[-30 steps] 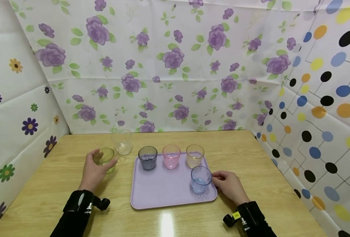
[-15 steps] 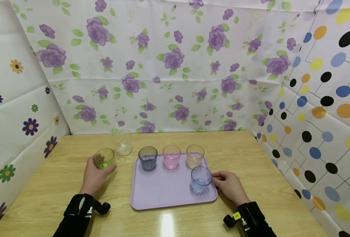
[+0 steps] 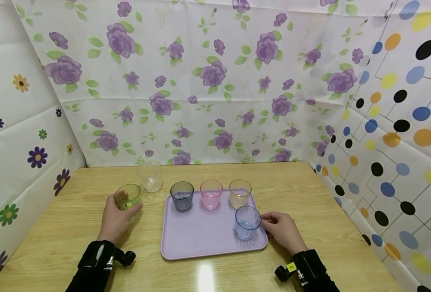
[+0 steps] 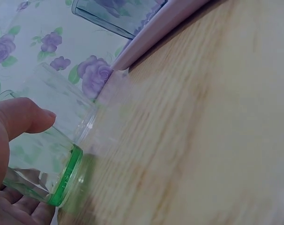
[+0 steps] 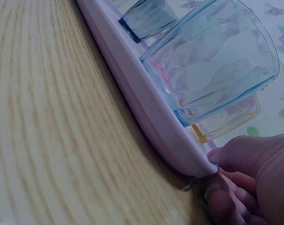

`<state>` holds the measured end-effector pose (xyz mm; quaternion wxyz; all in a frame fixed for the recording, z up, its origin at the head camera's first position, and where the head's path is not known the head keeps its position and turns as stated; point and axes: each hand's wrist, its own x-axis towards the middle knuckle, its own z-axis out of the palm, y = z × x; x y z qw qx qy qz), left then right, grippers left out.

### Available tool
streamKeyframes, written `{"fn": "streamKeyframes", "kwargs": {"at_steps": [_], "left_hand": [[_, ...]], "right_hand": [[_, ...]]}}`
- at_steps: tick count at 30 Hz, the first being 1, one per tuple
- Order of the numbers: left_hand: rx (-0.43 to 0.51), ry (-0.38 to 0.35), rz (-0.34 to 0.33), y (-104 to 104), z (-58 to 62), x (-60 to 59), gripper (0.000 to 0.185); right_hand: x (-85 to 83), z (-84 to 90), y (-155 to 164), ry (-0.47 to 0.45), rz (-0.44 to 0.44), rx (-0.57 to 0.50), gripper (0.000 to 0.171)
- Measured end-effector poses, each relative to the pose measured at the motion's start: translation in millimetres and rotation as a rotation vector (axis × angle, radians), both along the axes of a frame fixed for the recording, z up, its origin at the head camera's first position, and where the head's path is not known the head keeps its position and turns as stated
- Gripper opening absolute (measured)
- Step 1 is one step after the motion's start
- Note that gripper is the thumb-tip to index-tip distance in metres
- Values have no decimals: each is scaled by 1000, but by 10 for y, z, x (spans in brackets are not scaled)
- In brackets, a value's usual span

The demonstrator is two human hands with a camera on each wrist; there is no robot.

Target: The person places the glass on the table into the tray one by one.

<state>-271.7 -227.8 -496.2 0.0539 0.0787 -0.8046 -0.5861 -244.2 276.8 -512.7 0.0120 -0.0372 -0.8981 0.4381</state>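
A green-tinted glass (image 3: 129, 194) stands left of the tray; my left hand (image 3: 116, 217) grips it, thumb on the near side and fingers behind it. In the left wrist view the green base (image 4: 67, 176) of the glass shows close over the wood. My right hand (image 3: 282, 230) pinches the right rim of the lilac tray (image 3: 200, 239), thumb on top and fingers below. Just inside that rim stands a blue glass (image 3: 247, 224). Along the tray's far side are a dark grey glass (image 3: 182, 196), a pink glass (image 3: 211, 195) and a yellow glass (image 3: 240, 194).
A clear glass (image 3: 152, 177) stands on the wooden table (image 3: 157, 271) behind the green one. Floral cloth (image 3: 186, 81) hangs along the table's back edge, with patterned cloth on both sides.
My left fingers have closed around the green glass, which is slightly more upright in my hand. The right hand and the tray have stayed where they were.
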Motion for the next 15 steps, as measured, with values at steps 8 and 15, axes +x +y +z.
{"fn": "streamKeyframes", "kwargs": {"at_steps": [8, 15], "left_hand": [[7, 1, -9, 16, 41, 21, 90], [17, -2, -22, 17, 79, 29, 92]], "right_hand": [[10, 14, -10, 0, -2, -2, 18], [10, 7, -9, -16, -9, -2, 18]]}}
